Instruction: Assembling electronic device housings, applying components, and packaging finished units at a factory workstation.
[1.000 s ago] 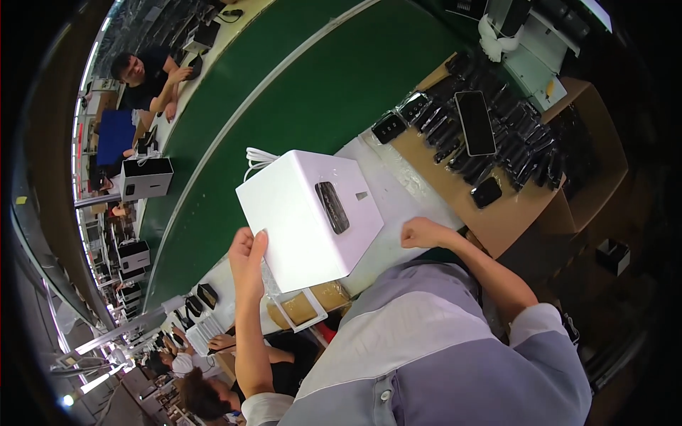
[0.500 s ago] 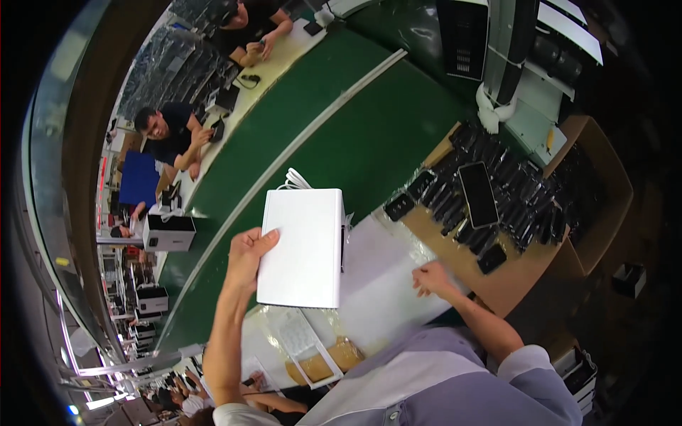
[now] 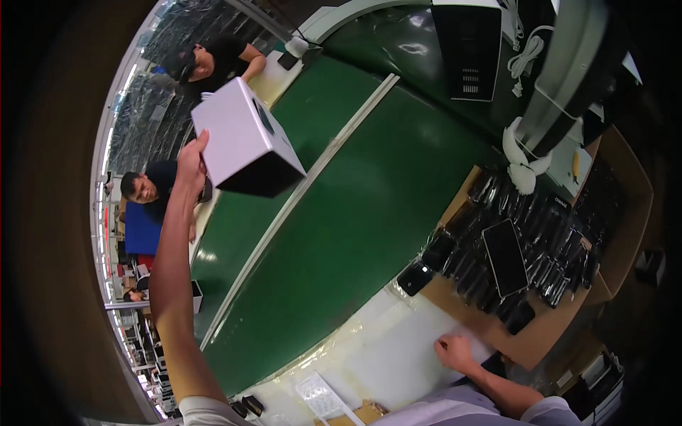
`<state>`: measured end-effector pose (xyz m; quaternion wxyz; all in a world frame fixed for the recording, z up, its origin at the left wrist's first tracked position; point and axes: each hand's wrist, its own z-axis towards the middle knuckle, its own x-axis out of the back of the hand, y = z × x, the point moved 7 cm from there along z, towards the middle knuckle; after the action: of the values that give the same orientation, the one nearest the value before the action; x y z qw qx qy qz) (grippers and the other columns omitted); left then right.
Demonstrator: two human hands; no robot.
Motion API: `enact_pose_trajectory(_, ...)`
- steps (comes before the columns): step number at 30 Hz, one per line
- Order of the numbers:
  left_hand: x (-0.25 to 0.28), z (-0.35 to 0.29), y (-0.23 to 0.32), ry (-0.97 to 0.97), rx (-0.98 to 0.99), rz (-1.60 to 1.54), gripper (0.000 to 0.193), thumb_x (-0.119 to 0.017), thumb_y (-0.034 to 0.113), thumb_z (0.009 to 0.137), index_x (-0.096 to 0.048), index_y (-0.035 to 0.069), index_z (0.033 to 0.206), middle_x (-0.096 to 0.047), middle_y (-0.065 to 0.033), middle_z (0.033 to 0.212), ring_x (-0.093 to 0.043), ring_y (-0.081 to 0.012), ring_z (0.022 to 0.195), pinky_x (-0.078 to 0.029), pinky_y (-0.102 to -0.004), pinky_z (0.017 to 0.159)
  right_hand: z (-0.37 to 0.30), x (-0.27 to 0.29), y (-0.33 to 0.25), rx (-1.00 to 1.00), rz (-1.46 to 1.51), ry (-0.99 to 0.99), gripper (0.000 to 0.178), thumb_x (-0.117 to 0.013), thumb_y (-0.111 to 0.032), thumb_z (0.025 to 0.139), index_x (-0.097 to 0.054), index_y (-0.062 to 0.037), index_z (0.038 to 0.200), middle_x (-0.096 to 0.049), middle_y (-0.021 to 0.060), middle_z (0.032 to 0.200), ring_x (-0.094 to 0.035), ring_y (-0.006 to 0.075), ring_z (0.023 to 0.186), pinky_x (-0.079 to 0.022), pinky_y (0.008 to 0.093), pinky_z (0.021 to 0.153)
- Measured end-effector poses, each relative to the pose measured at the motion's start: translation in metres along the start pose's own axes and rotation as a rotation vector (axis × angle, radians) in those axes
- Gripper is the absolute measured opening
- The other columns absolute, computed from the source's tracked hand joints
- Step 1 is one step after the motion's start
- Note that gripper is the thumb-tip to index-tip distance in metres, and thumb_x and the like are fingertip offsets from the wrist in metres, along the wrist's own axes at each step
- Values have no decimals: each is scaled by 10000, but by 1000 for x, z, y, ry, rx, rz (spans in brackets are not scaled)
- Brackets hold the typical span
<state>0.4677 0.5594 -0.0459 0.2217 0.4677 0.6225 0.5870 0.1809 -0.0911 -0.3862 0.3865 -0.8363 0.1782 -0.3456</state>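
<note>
My left hand grips the side of a white box-shaped device with a dark end face, its fingers mostly hidden behind it. The arm is stretched out, and the device is held tilted above the green conveyor belt, toward its far side. A bit of white cable shows at the device's far end. Low over the white worktop, my right hand is loosely curled closed, with nothing visible in it. It is nearest to the cardboard that carries many dark plastic-wrapped pieces.
A phone-like slab lies on the wrapped pieces, beside an open carton. A metal rail runs along the belt. Another white-and-black device stands at the far right, near a post. Two people sit across the belt.
My left hand has carried the white device away from me, up and to the left, turning it so its dark end shows. My right hand stays over the worktop, while the view has shifted.
</note>
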Motion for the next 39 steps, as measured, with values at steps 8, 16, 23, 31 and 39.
enact_pose_trajectory(8,54,133,-28,179,-67,62,413,-666,321,971,-629,-31,1183,-702,-116,1066,-690,-187,919,-548,-314,800,0,3,-1,-92,-29,-40,248,-664,-242,831,-684,-27,709,-645,170,643,-651,360,592,-522,444,579)
enact_pose_trajectory(16,135,83,-33,575,-295,957,513,-526,512,989,-723,54,1111,-727,-136,915,-663,-217,817,-521,-400,767,2,3,-15,34,-10,-95,215,-669,-225,851,-685,-42,740,-648,157,630,-644,368,568,-524,445,570)
enact_pose_trajectory(23,-121,-174,-139,386,-565,901,370,-668,155,827,-583,27,1163,-613,-189,909,-641,-374,921,-521,-483,853,3,-4,11,-89,18,-167,282,-589,-177,922,-610,6,708,-642,131,575,-637,247,465,-511,377,521)
enact_pose_trajectory(31,-234,-622,-363,165,165,162,168,-654,176,910,-698,29,977,-676,-167,824,-650,-253,749,-505,-394,696,-2,-6,7,-97,246,-149,302,-542,-152,932,-600,24,693,-597,110,506,-612,201,417,-471,329,391)
enact_pose_trajectory(39,-168,-673,-354,350,329,-53,201,-640,114,941,-708,-40,1050,-732,-71,887,-672,-128,828,-533,-280,769,-12,-15,-22,-210,150,-330,343,-546,-267,939,-665,17,787,-696,119,663,-690,206,511,-503,313,412)
